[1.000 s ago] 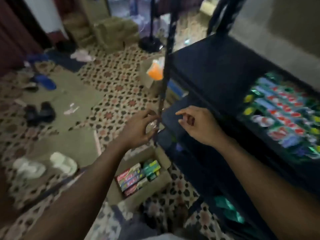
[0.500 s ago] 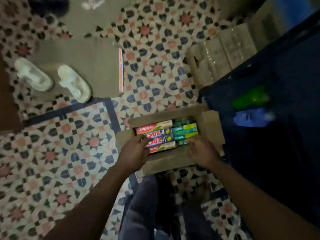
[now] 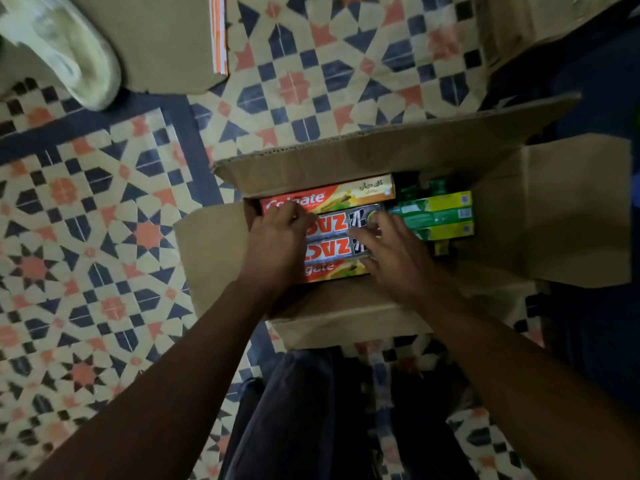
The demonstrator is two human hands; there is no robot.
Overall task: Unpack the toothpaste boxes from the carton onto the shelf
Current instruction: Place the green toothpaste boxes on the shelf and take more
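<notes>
In the open carton [image 3: 381, 157] on the tiled floor, head view: toothpaste boxes lie flat and packed side by side, none out yet.

- **Left hand:** The left hand [image 3: 277, 244] sits at the carton's left end. Its fingers bend down over the box ends there. Whether it has a real grip cannot be told.
- **Right hand:** The right hand [image 3: 394, 258] is mid-carton. Its fingers are spread and lie flat on the two silver boxes [image 3: 332, 225], holding nothing.
- **Step:** Judged as the pick-up stage, with both hands settling on a bundle.
- **Next move:** It likely calls for squeezing the stack from both ends, lifting it level, then turning to the dark shelf [image 3: 606, 81] just right of the carton.
- **Writing:** The red box [image 3: 332, 197] at the carton's far wall reads "Colgate", plus small script that is not legible. The silver boxes carry big red letters, upside down and partly covered. The near red box [image 3: 332, 270] shows "gate". The green boxes [image 3: 440, 216] at the carton's right end have print too small to read.
</notes>
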